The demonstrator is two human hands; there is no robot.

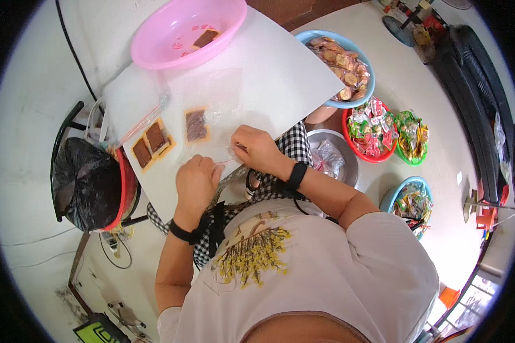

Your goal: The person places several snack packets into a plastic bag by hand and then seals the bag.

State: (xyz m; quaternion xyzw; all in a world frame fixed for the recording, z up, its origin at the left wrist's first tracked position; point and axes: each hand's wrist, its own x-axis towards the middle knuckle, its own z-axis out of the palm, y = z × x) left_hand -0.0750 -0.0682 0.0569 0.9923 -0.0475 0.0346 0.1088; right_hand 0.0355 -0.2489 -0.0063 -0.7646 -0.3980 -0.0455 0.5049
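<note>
A clear plastic zip bag (219, 92) lies flat on the white tabletop (283, 73), its red-lined edge towards me. A flat rectangular piece, brown with a yellow border (196, 125), shows through the film. My left hand (197, 180) is closed at one end of the bag's red-lined edge. At the other end, my right hand (257, 148) pinches the same edge between thumb and fingers. Left of the bag lie more brown-and-yellow pieces (156, 137). Beside them are clear bags with red zip strips (143, 124), apparently stacked.
A pink basin (154, 53) at the table's back holds another brown piece. Right of the table stand a blue basin (371, 88) of wrapped biscuits, a red basin (369, 159) of packets and a metal basin (352, 171). A black plastic bag (88, 184) sits in a red tub at left.
</note>
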